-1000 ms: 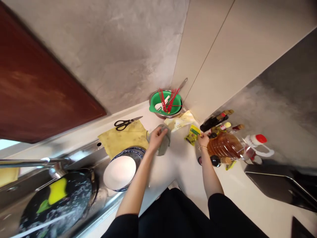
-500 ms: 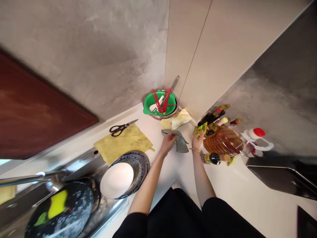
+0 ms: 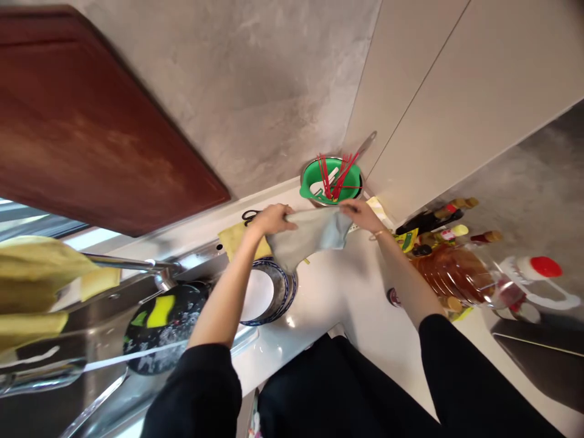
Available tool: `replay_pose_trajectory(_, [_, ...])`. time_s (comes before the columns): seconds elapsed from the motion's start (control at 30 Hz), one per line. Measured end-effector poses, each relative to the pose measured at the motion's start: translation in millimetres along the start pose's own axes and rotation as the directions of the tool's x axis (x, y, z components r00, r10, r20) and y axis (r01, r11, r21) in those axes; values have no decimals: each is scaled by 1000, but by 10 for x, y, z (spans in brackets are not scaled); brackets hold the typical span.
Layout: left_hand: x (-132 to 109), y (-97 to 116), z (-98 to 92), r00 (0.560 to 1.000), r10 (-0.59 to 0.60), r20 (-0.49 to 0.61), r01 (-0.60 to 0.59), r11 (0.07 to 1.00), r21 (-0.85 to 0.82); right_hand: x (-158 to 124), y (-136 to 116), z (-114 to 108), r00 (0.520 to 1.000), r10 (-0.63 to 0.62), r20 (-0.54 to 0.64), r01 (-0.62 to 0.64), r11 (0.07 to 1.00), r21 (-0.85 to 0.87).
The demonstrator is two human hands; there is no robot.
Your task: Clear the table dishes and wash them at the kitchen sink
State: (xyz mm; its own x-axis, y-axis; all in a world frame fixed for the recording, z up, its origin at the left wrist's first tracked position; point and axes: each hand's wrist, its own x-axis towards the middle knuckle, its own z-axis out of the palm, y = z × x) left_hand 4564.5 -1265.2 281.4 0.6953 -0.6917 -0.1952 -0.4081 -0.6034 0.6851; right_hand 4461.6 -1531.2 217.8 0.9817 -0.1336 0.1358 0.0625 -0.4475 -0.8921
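Observation:
A grey-blue cloth [image 3: 303, 234] hangs stretched between my two hands above the white counter. My left hand [image 3: 274, 219] grips its left end, over the yellow cloth [image 3: 239, 240] and beside the black scissors [image 3: 249, 215], which are mostly hidden. The other end is pinched in my right hand [image 3: 360, 214], just in front of the green colander [image 3: 310, 182] with red sticks in it. The cloth's lower part is blurred and droops near the blue-rimmed plates [image 3: 289, 292], on which a white bowl [image 3: 259, 295] rests.
To the left, the sink holds a black pan [image 3: 182, 304] with a yellow sponge [image 3: 160, 311] under the faucet [image 3: 164, 277]. A large oil jug [image 3: 451, 274] and several sauce bottles [image 3: 449, 210] stand on the right. A brown board [image 3: 100, 121] leans on the wall.
The cloth has been lifted off the counter and spread between both hands. My right hand has left the yellow packet by the bottles and moved to the cloth. The view has turned left.

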Motion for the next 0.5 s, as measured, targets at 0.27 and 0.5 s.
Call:
replay_pose_trajectory(0.27, [-618, 89, -4, 989, -46, -141, -1, 949, -315, 211, -266, -292, 964, -20, 266, 79, 974, -212])
replay_pose_trajectory(0.5, [-696, 87, 1880, 1000, 5, 31, -13, 968, 252, -747, 568, -409, 714, 697, 59, -448, 520, -727])
